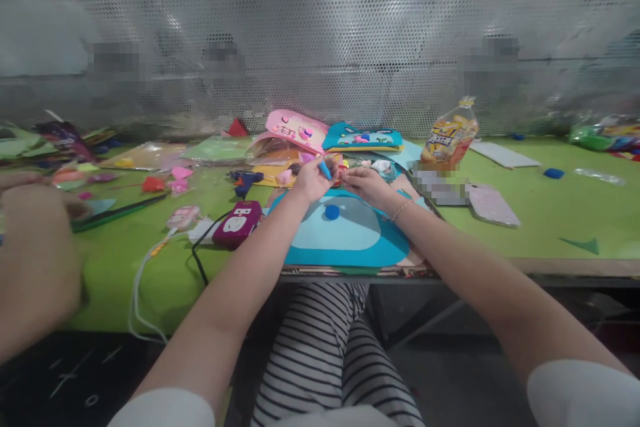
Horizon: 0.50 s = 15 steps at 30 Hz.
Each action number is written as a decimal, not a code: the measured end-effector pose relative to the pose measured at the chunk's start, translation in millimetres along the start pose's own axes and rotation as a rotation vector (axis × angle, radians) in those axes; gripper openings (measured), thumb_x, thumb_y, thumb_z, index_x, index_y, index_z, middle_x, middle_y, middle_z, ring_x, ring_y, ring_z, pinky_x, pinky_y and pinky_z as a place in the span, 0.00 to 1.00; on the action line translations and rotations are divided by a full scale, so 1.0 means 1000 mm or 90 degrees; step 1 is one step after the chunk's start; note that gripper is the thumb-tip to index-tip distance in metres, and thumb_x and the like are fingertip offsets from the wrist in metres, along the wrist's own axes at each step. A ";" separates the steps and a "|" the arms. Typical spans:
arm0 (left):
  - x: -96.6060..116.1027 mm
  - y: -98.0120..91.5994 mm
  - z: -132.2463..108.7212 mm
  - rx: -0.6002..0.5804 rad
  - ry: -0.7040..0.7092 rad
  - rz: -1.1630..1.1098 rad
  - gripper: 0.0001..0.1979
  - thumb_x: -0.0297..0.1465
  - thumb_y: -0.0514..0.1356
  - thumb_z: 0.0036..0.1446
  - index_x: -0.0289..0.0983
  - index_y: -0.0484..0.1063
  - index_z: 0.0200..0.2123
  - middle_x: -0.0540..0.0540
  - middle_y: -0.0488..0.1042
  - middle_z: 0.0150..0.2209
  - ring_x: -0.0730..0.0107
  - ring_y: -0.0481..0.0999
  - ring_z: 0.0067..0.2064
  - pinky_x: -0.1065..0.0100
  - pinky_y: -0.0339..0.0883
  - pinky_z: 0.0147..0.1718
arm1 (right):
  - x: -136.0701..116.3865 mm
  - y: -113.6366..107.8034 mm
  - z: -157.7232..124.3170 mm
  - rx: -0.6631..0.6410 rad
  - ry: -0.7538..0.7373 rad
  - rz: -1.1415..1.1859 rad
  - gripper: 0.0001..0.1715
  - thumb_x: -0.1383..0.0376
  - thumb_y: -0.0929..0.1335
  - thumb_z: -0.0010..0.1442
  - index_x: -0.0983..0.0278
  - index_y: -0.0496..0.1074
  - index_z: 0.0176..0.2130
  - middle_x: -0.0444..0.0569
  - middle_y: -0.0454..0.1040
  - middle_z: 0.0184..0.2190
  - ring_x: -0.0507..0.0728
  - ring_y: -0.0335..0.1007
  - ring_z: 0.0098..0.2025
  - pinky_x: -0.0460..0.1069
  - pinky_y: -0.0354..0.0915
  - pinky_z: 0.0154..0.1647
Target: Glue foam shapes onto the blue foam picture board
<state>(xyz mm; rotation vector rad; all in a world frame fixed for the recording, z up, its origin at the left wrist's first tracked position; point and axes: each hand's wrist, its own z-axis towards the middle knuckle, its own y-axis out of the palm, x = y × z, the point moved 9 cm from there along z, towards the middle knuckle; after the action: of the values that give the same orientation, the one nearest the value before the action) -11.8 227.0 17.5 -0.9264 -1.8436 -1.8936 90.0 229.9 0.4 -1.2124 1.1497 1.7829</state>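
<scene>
Near the middle of the table my left hand (313, 181) is closed, with a short blue stick-like piece (325, 171) showing between its fingers. My right hand (369, 185) is beside it, its fingers pinched close to the left fingertips. Something small and reddish shows between the two hands, too small to name. Under them lies a blue foam sheet (390, 250) with a lighter blue shape on it. A round dark blue piece (332, 212) rests on that lighter area.
Behind the hands stand pink (295, 128) and blue (363, 138) decorated foam pieces. A snack bag (449, 137) and a pink phone-like slab (494, 205) are on the right. To the left are a purple box (237, 225), a glue gun (245, 181), cables and a co-worker's arm (40, 267).
</scene>
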 end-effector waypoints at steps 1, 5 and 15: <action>-0.001 0.001 0.000 -0.007 0.001 0.006 0.11 0.29 0.51 0.60 0.32 0.68 0.27 0.46 0.70 0.23 0.75 0.72 0.26 0.73 0.68 0.28 | 0.000 0.000 0.000 0.000 0.002 0.003 0.12 0.65 0.76 0.40 0.65 0.74 0.27 0.45 0.75 0.27 0.49 0.70 0.32 0.44 0.66 0.38; 0.000 0.005 -0.001 -0.032 0.033 0.027 0.08 0.26 0.53 0.59 0.33 0.67 0.28 0.48 0.71 0.24 0.77 0.72 0.27 0.75 0.68 0.29 | 0.001 0.001 -0.002 0.011 0.020 0.020 0.13 0.66 0.77 0.38 0.66 0.74 0.26 0.45 0.75 0.27 0.49 0.70 0.32 0.44 0.66 0.37; -0.006 0.010 -0.008 -0.066 -0.041 0.067 0.08 0.24 0.53 0.58 0.32 0.66 0.26 0.49 0.67 0.21 0.80 0.67 0.21 0.77 0.63 0.22 | 0.001 0.001 0.000 -0.005 0.012 0.022 0.12 0.66 0.76 0.40 0.67 0.75 0.28 0.45 0.75 0.28 0.47 0.69 0.31 0.42 0.65 0.35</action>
<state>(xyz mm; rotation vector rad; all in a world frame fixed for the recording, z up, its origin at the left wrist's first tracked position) -2.3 216.7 21.8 -1.1080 -1.7108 -1.9311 89.3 229.5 -0.3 -1.2228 1.1814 1.8072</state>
